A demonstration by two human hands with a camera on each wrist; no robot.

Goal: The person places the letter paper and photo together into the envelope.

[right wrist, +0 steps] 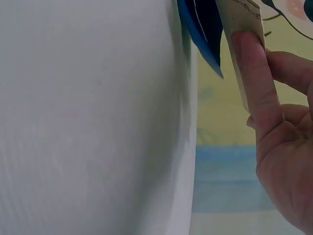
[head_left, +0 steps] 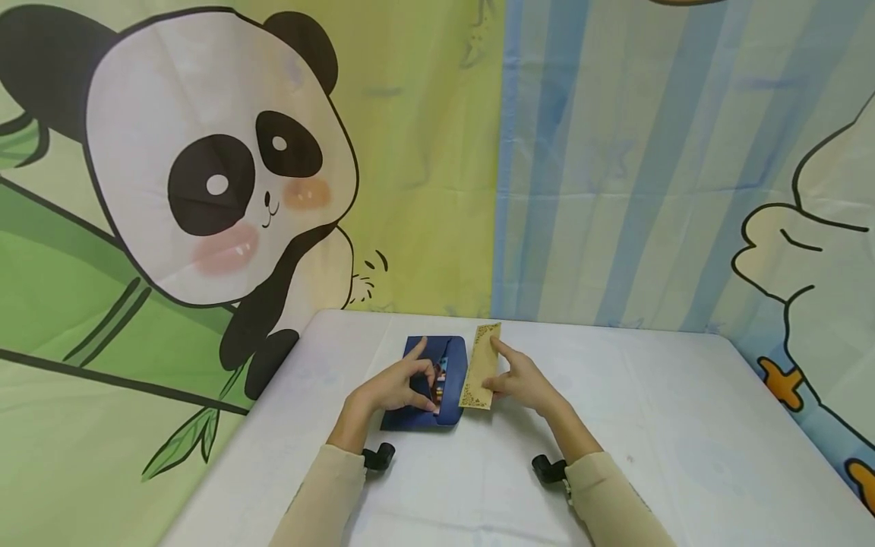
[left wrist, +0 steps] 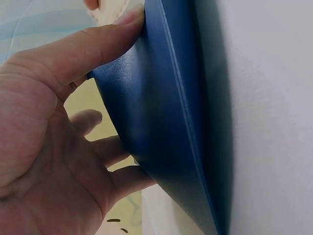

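Observation:
A dark blue envelope (head_left: 453, 414) lies on the table with its rounded flap to the right. Colourful printed paper (head_left: 440, 374) shows at its mouth. My left hand (head_left: 396, 384) grips the envelope's near panel, the thumb at its edge; the left wrist view shows this blue panel (left wrist: 151, 107) bowed up, with fingertips passing behind it. Just right of the flap, my right hand (head_left: 522, 378) pinches a narrow gold card (head_left: 481, 368) with speckled brown patterning at its ends. In the right wrist view the card (right wrist: 242, 17) stands tilted beside the envelope's blue edge (right wrist: 208, 54).
A white cloth covers the table (head_left: 615, 425). Behind it hangs a printed curtain (head_left: 424, 152) with a panda picture at left and blue stripes at right. Each wrist wears a black camera mount, one by the left sleeve (head_left: 321, 486), the other by the right sleeve (head_left: 608, 490).

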